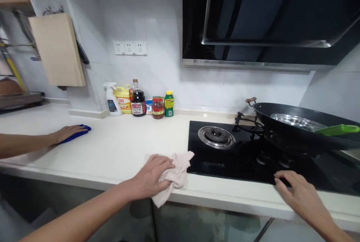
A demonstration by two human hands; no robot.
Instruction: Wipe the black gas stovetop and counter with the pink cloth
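Observation:
My left hand (pixel 154 174) is closed on a crumpled pale pink cloth (pixel 178 172), pressed on the white countertop (pixel 120 148) at its front edge. One corner of the cloth hangs over that edge, and its right side reaches the black gas stove (pixel 225 170). By the stove's front edge, my right hand (pixel 299 191) rests with loosely bent fingers. Nothing shows between its thumb and forefinger; the other fingers are partly hidden. Farther left, another person's hand (pixel 66 134) lies on a dark blue cloth (pixel 77 134) on the counter.
A large black wok (pixel 264 122) with a metal lid or strainer (pixel 298 121) and a green handle (pixel 339 129) sits over the right burner. Along the wall stand a spray bottle (pixel 113 101), a soy sauce bottle (pixel 137 101) and several other containers. A range hood (pixel 253 17) overhangs the stove.

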